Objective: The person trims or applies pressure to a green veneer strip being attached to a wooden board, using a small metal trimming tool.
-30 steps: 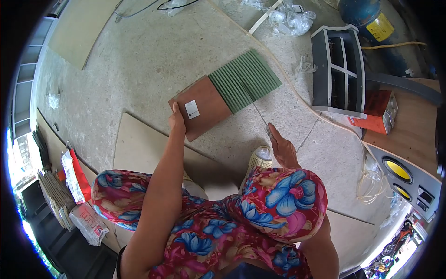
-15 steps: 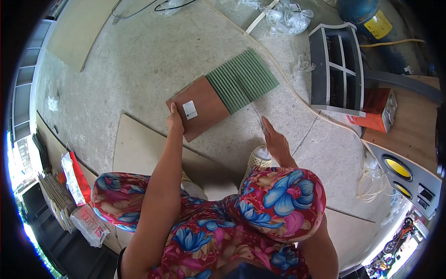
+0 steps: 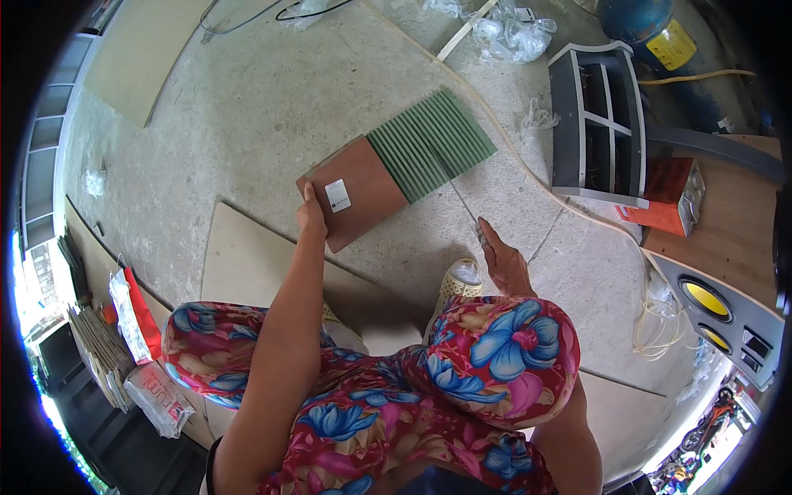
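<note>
A reddish-brown box (image 3: 363, 202) with a white label (image 3: 337, 195) lies on the concrete floor, and a green ribbed panel (image 3: 404, 157) extends from its far right side. My left hand (image 3: 311, 214) grips the near left edge of the box, thumb on top beside the label and the other fingers hidden. In my right hand (image 3: 505, 262) is a long, thin, dark rod-like tool (image 3: 463, 198), its end pinched at the fingertips. The tool's far end lies over the ribs of the green panel.
A grey divided rack (image 3: 598, 124) stands at right, beside a red-orange tin (image 3: 672, 198) and a speaker cabinet (image 3: 726, 309) with yellow cones. A cream hose (image 3: 513, 148) crosses the floor. Flat boards (image 3: 239, 247), a plastic bag (image 3: 516, 37) and my shoes (image 3: 459, 280) are around.
My right hand has drawn back toward me and slightly right, pulling the thin tool along over the green panel. My left hand and the box are almost where they were.
</note>
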The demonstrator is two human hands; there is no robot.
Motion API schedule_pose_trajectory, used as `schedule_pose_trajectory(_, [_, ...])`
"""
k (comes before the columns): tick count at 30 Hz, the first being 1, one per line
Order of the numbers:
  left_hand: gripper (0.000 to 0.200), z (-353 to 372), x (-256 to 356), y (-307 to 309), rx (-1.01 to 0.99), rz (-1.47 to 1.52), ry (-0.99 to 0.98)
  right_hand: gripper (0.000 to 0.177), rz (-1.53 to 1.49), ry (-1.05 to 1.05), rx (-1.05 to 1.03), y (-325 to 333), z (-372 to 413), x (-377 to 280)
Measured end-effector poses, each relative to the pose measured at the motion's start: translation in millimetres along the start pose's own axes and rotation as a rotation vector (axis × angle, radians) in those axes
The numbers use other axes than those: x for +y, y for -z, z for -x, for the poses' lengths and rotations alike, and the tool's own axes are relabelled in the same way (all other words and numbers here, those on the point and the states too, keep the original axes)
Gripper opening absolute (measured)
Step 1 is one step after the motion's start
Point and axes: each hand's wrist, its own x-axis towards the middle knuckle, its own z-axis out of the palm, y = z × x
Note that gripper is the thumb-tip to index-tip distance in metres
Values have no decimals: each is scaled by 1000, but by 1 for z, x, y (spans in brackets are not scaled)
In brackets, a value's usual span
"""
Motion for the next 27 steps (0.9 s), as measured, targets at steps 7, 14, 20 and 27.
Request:
schedule_pose_trajectory(7, [84,5,3,0,-19,14,46,45,94,8,6,-14,-74,-32])
schedule_pose_trajectory(14, [85,0,2,-1,31,-21,42,47,59,31,27,-17,-49,-12])
schedule_pose_trajectory(20, [86,11,9,1,23,-54,34,51,-66,-25,14,-4,24,13])
schedule_pose_trajectory(27, [86,2,2,-2,27,-31,8,50,-44,47,63,1,9,9])
